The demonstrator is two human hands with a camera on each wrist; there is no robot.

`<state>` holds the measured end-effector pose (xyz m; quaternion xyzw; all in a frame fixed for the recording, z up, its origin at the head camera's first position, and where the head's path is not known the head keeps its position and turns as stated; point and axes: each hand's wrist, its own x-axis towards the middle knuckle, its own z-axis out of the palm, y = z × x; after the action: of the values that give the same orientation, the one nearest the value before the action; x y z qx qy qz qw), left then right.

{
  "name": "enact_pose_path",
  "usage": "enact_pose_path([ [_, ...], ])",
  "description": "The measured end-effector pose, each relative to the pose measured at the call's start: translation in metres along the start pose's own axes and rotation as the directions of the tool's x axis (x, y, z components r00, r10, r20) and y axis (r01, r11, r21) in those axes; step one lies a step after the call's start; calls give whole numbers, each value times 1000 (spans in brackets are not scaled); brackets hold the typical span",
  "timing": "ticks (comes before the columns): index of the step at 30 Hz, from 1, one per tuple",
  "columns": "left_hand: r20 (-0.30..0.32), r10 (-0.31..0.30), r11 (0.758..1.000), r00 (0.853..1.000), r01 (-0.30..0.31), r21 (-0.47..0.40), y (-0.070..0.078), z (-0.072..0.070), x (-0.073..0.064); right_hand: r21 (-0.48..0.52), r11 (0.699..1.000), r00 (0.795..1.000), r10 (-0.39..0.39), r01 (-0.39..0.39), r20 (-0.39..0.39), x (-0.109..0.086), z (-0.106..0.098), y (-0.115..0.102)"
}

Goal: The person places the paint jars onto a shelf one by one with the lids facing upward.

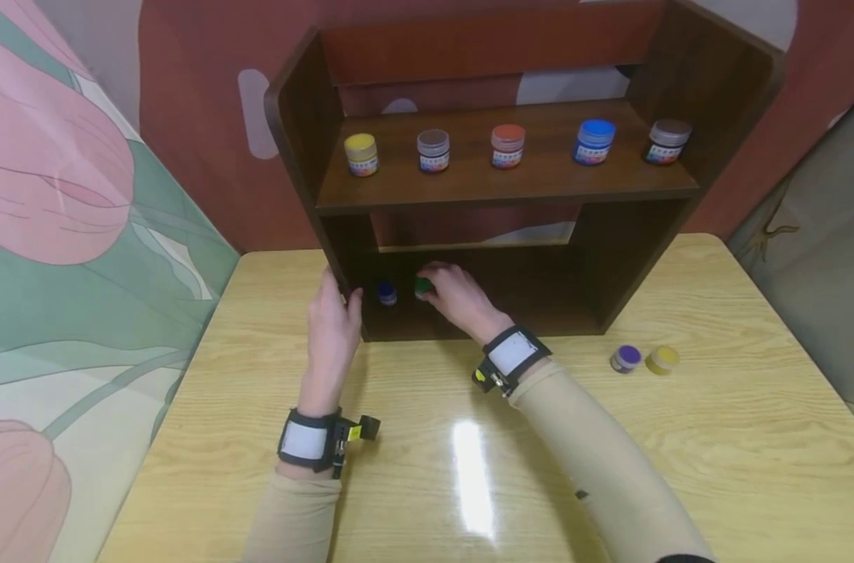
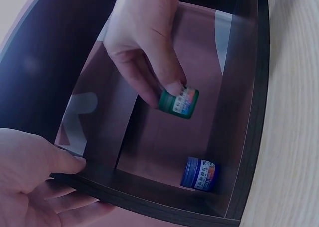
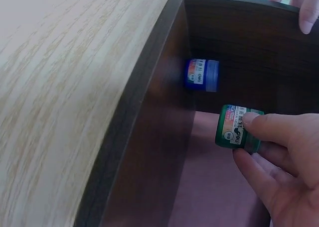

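Currently pinching the green paint jar [image 3: 230,127] near its lid in right hand [image 3: 294,157], with base past the fingertips; clasping shelf side panel [image 1: 310,129] with left hand [image 1: 332,320].

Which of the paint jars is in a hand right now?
The green paint jar, the only green one: the right hand pinches it, while the dark blue jar nearby and every other jar stand untouched.

The label [image 3: 199,71] on the blue jar [image 3: 211,76] bears Chinese characters, 颜料 among them, and apparently "deli". The green jar [image 3: 230,127] carries similar print; the upper jars' [image 1: 507,146] lettering is too small to read
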<state>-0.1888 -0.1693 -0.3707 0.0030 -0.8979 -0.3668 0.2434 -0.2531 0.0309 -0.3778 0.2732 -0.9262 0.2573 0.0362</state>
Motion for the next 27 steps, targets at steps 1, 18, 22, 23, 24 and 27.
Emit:
enact_pose_path([
  [1,1,0,1000,1000,0,2,1,0,0,1,1000,1000,-3,3,-2,1,1,1],
  [18,3,-10,1000,1000,10,-5,3,-1,-2,-73,997,1000,13,-13,-3,13,24,14],
  [22,1,-5,1000,1000,5,-1,3,-1,-1,-75,997,1000,17,-18,-5,14,27,18],
  [23,0,-2,1000,1000,2,-1,3,-1,-1,-70,997,1000,21,-21,-5,14,28,18],
  [24,-2,-1,1000,1000,1,-1,3,-2,-1,-67,997,1000,24,-25,-5,15,28,19],
  [27,-7,3,1000,1000,-3,-2,3,-2,-1,-55,998,999,32,-32,-1,16,30,20],
])
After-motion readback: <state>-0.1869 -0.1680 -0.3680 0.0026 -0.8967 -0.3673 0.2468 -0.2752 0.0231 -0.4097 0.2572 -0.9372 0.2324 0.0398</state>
